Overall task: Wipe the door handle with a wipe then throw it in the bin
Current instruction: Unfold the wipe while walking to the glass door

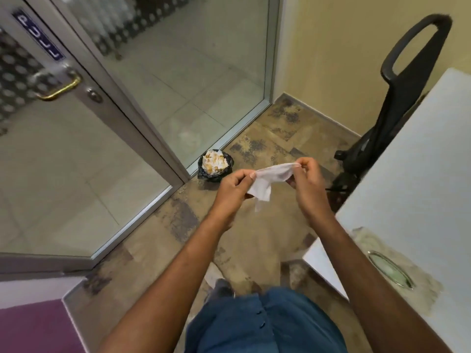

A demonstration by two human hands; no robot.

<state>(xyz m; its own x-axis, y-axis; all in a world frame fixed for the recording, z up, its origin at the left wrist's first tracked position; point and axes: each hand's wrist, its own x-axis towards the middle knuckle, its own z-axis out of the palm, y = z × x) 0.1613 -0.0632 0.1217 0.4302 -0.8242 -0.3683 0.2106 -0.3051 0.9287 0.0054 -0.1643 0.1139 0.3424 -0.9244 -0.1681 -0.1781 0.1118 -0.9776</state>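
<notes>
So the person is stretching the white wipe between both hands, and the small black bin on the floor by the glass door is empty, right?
Not quite: the head view shows the small black bin full of crumpled paper. Both the left hand and right hand do stretch the white wipe.

Bin (215, 165) rim buried under heaped waste; table (420, 174) cut off at right edge.

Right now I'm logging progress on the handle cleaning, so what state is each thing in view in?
wipe: unfolded, stretched between both hands, away from the handle.
left hand: pinching the wipe's left edge.
right hand: pinching the wipe's right edge.
door handle: untouched, no hand on it.
door: closed, as far as the view shows.
bin: on the floor, heaped with crumpled paper.
</notes>
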